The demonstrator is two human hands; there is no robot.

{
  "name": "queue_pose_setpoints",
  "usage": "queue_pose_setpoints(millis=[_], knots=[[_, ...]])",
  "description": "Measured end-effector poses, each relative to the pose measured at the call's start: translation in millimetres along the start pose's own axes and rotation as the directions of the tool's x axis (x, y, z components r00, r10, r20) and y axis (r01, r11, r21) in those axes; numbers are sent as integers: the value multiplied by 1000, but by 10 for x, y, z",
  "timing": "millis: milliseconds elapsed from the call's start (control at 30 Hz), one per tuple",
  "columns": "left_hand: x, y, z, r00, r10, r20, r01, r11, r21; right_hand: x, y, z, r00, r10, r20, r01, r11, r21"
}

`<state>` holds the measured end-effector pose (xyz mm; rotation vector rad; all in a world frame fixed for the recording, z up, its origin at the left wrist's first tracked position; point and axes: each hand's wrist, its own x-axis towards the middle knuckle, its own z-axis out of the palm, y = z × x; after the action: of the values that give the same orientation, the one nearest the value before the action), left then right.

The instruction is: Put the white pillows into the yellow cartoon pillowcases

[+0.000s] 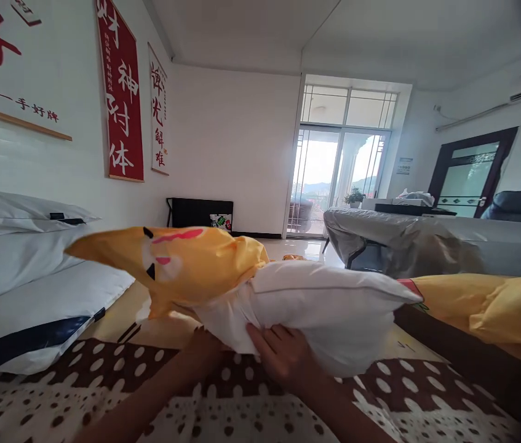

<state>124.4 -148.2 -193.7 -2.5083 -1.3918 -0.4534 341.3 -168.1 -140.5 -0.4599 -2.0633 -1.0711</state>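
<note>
Rests both forearms over a spotted brown-and-cream sheet (pixel 237 389) along the near edge. Grips the near side of a white pillow (pixel 329 301) with the right hand (pixel 286 357), clamping thumb and fingers on the gathered cloth. Reaches the left hand (pixel 208 341) in beneath the pillow's left end, hiding the fingers behind fabric; cannot tell whether clamped or apart. Has the white pillow squarely in front, over the sheet, with one corner to the right. Shows, against the pillow's left end, the bunched edge of a yellow pillowcase (pixel 209 264) with a pink-and-black print, stretching off leftward; cannot tell the depth of any overlap. Includes stacked white pillows (pixel 15 264) with dark trim at the left, and yellow cloth (pixel 513 307) at the right, near the white pillow's corner. Shows farther off, at the right, plastic-covered furniture (pixel 373 229); low by the wall, a black panel (pixel 190 214). Displays a red scroll (pixel 124 92) between two pale ones on the left wall. Ends at glass sliding doors (pixel 318 166), with a potted plant (pixel 355 197) in front.
</note>
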Motion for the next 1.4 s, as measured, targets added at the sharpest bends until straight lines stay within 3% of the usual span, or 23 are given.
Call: queue_pose_setpoints(millis=[100, 200, 267, 367, 433, 600, 667, 767, 833, 900, 1000, 1133, 1267, 1400], knots=[[-72, 229, -180, 977, 99, -187, -88, 994, 63, -297, -20, 327, 997, 47, 55, -51, 996, 72], [-6, 364, -452, 862, 199, -466, -160, 979, 124, -445, -48, 487, 994, 75, 85, -83, 992, 99], [143, 361, -577, 821, 226, -524, -170, 973, 153, -446, -73, 445, 983, 102, 155, -118, 988, 98], [405, 283, -584, 850, 196, -489, -89, 968, 233, -355, -97, 208, 941, 141, 306, -178, 979, 96], [524, 253, -514, 877, 135, -461, -7, 963, 268, -260, -75, -2, 927, 143, 346, -186, 978, 93], [519, 366, -450, 920, 61, -386, 59, 955, 291, -19, 199, -362, 962, 137, 235, -114, 988, -108], [483, 431, -495, 940, 25, -342, 84, 951, 299, 14, 328, -350, 918, 193, 347, -145, 976, -160], [518, 471, -551, 966, -89, -243, 157, 947, 279, -25, 407, -204, 799, 217, 561, -160, 976, -150], [604, 465, -553, 967, -151, -206, 201, 948, 246, -62, 391, -83, 737, 218, 639, -177, 976, -128], [705, 468, -536, 962, -168, -216, 215, 952, 218, -73, 373, 37, 708, 196, 678, -206, 976, -67], [794, 529, -474, 965, -106, -239, 158, 964, 212, -40, 416, 233, 685, 187, 704, -289, 957, 28], [716, 609, -271, 974, 74, -216, -18, 968, 251, -14, 558, 433, 623, 284, 729, -389, 921, -26], [573, 517, -47, 973, 129, -191, -70, 955, 288, -66, 632, 332, 618, 290, 730, -455, 890, 32], [487, 449, 14, 979, 92, -183, -39, 960, 278, 12, 811, -99, 572, 175, 801, -579, 779, 242]])
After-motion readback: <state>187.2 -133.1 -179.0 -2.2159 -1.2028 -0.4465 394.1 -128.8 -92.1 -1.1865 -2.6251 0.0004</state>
